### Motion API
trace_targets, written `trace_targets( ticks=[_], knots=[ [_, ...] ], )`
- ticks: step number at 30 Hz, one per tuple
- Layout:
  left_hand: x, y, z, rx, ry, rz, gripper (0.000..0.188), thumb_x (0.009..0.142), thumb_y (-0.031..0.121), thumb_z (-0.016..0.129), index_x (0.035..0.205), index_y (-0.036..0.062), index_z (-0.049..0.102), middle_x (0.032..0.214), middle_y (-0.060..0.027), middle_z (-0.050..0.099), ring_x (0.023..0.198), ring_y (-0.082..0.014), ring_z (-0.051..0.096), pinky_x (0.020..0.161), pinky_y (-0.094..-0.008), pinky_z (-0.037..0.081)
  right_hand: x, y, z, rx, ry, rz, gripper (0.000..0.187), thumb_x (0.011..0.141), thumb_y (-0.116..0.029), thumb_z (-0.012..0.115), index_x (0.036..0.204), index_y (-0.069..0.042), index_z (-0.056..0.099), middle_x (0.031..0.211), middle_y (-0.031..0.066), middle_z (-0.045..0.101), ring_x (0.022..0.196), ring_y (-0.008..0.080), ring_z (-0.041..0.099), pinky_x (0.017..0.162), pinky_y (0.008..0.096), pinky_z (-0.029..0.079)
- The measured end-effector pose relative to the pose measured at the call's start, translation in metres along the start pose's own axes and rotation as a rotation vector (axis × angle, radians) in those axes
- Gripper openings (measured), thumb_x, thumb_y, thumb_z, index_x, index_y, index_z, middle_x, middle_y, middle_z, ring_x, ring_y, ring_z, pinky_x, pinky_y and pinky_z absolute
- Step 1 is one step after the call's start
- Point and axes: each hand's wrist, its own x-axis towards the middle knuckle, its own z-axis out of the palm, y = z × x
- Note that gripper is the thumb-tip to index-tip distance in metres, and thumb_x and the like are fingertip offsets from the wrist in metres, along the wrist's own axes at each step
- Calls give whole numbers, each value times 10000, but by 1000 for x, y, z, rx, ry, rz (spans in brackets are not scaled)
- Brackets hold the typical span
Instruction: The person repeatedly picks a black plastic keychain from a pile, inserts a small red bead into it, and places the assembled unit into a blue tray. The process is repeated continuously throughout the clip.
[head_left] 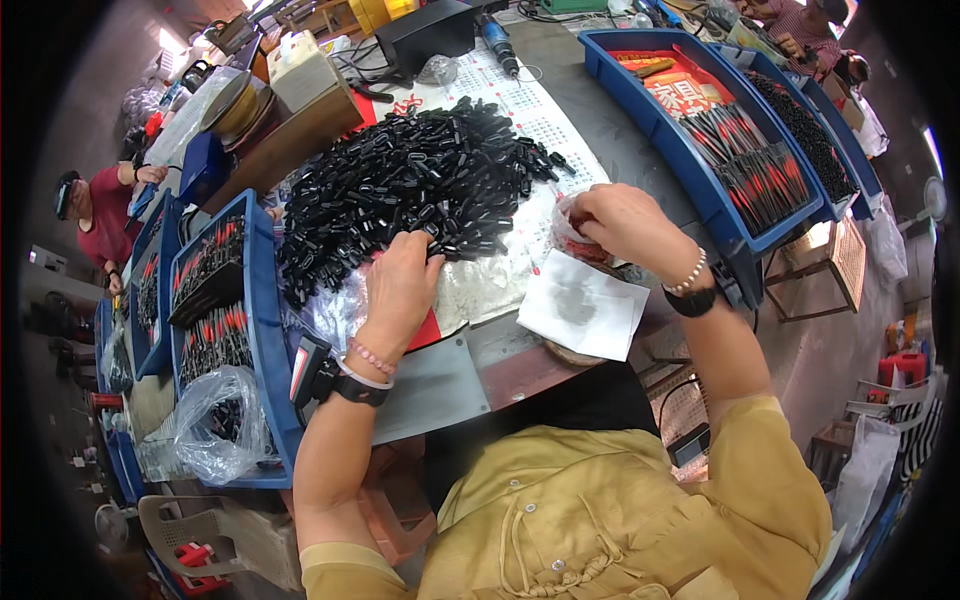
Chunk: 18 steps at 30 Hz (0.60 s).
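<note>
- My left hand (401, 285), fingers curled, touches black parts (410, 180).
- My right hand (628, 226) bunches at a clear bag (568, 236).
- What either holds, I cannot tell.

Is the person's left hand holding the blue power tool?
No, the left hand is at the near edge of the pile of black parts, and the blue power tool lies beyond it.

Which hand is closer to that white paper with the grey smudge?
Right. The right hand is just past the far edge of the white paper, at a clear bag; the left hand is farther left, at the heap of black pieces.
</note>
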Motion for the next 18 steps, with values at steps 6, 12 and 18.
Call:
trace_targets(
  ticks=[6,12,18],
  knots=[
    [-8,-4,-14,-295,143,-72,211,829,96,675,997,-30,655,787,-102,643,660,-182,600,613,-298,479,20,1,19,-229,-173,61,88,744,-72,573,770,0,618,800,188,629,801,379,610,684,463,478],
    [-23,8,-36,-775,11,-370,255,893,145,640,1054,-51,658,709,24,581,582,-22,475,507,-181,369,11,-1,13,-91,-74,8,109,786,-106,563,816,-5,588,770,197,617,761,392,596,672,469,469],
    [-56,35,-59,-1075,-90,-539,285,898,117,635,1137,-38,640,704,30,578,539,-14,453,472,-181,339,1,-7,2,158,78,72,117,839,-61,573,845,46,526,742,225,567,674,363,568,614,375,453]
  ],
)
